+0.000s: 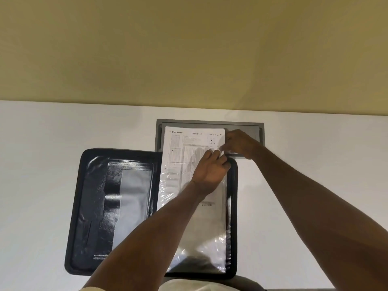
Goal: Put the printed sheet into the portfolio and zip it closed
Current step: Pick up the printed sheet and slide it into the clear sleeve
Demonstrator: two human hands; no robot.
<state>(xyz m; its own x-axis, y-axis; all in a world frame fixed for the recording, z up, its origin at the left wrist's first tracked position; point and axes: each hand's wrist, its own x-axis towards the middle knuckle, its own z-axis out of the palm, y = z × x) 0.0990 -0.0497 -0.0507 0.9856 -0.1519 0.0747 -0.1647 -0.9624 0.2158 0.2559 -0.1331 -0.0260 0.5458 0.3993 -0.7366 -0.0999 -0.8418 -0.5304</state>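
A black zip portfolio (94, 206) lies open flat on the white table. Its right half carries clear plastic sleeves (205, 238). The printed sheet (184, 148) sits partly inside the top sleeve, its upper part sticking out beyond the portfolio's far edge. My left hand (210, 171) rests on the sheet and pinches the sleeve's top edge near the right corner. My right hand (239, 143) pinches the sheet and sleeve at the upper right, just beyond the left hand. The zipper itself is not discernible.
A grey metal cable hatch (247, 127) is set into the white table (42, 143) behind the portfolio, under the sheet's top. A yellow wall (189, 49) rises right behind the table. The table's near edge lies at the bottom of the view.
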